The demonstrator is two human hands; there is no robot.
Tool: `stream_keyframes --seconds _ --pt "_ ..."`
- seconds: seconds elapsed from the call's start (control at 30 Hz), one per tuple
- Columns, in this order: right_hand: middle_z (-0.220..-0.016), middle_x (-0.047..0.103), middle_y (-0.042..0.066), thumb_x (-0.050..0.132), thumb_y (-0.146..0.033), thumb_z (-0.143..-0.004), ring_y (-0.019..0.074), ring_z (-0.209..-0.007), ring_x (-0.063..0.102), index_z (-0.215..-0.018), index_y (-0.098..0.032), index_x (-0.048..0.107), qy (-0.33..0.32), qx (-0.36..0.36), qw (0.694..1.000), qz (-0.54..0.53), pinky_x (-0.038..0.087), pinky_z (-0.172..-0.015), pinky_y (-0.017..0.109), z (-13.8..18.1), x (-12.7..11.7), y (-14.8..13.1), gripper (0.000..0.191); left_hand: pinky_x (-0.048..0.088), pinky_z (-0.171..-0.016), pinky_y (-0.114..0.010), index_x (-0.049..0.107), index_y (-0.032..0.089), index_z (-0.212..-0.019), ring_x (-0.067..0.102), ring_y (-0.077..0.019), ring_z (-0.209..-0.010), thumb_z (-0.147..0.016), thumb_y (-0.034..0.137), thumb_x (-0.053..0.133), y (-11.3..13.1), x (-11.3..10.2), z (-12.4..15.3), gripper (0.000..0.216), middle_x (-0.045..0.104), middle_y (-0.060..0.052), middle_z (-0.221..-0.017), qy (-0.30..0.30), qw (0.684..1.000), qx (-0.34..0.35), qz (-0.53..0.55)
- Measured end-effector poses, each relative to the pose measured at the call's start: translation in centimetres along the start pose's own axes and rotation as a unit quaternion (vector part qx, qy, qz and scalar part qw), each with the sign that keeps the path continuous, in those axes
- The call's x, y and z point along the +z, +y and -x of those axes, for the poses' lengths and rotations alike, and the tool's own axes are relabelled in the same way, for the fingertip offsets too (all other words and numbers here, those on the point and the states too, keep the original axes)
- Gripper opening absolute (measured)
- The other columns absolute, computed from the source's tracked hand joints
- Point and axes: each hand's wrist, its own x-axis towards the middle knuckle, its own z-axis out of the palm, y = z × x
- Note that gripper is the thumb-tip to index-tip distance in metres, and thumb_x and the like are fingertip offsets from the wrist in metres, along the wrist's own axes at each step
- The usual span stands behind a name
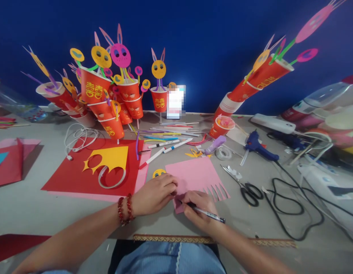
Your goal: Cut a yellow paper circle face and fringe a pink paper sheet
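A sheet of pink paper point(193, 173) lies in front of me, with a row of pointed cuts along its right edge. My right hand point(201, 209) grips a black-and-white pen point(209, 216), its tip over a small darker pink piece point(178, 206) at the sheet's near edge. At the left side of that piece, my left hand point(155, 194) has its fingers curled and pressed together on the paper; the fingertips are partly hidden. Just beyond the left hand, a yellow paper face point(159, 173) with dark eyes is partly covered.
Black scissors point(250, 193) and a blue glue gun point(259, 146) with a looping cord lie at right. Red paper point(70, 167) carries yellow scraps point(119, 158) and a ring at left. Markers point(176, 145), a tape roll point(223, 153) and stacked red cups point(131, 104) with paper faces stand beyond.
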Motion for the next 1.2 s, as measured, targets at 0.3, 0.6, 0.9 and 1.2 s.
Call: stream_keyframes --seconds 0.3,0.6,0.9,1.2 --pt "-0.056 0.053 -0.004 0.047 -0.017 -0.082 0.0132 -0.051 0.047 -0.068 -0.022 0.05 -0.004 0.004 1.0 -0.003 0.033 -0.052 0.025 0.14 0.12 0.14 0.015 0.045 -0.098 -0.038 0.055 0.021 -0.097 0.053 -0.0222 -0.111 -0.095 0.014 0.046 0.05 0.04 0.06 0.011 0.058 -0.008 -0.115 0.004 1.0 -0.003 0.009" --pt "-0.058 0.056 -0.003 0.047 -0.017 -0.082 0.0135 -0.052 0.049 -0.069 -0.022 0.051 -0.005 0.003 1.0 0.0 0.034 -0.053 0.024 -0.02 -0.08 -0.14 0.014 0.044 -0.098 -0.036 0.054 0.02 -0.096 0.053 -0.0222 -0.111 -0.093 0.012 0.048 0.05 0.0 -0.04 0.011 0.058 -0.008 -0.116 0.001 1.0 -0.002 0.006" --pt "-0.058 0.056 -0.003 0.047 -0.017 -0.08 0.0138 -0.052 0.049 -0.069 -0.023 0.05 -0.006 0.006 1.0 0.012 0.033 -0.052 0.024 0.06 0.01 0.01 0.013 0.043 -0.099 -0.037 0.053 0.019 -0.096 0.052 -0.0223 -0.111 -0.094 0.011 0.047 0.07 -0.01 0.03 0.01 0.057 -0.008 -0.116 -0.003 1.0 -0.004 0.005" --pt "-0.059 0.056 -0.003 0.048 -0.019 -0.083 0.0133 -0.053 0.049 -0.069 -0.022 0.051 -0.007 -0.003 1.0 -0.003 0.032 -0.054 0.023 0.19 0.16 0.34 0.014 0.043 -0.099 -0.037 0.052 0.02 -0.096 0.052 -0.0225 -0.112 -0.094 0.012 0.048 0.05 0.07 0.03 0.009 0.057 -0.008 -0.116 -0.003 1.0 -0.002 0.004"
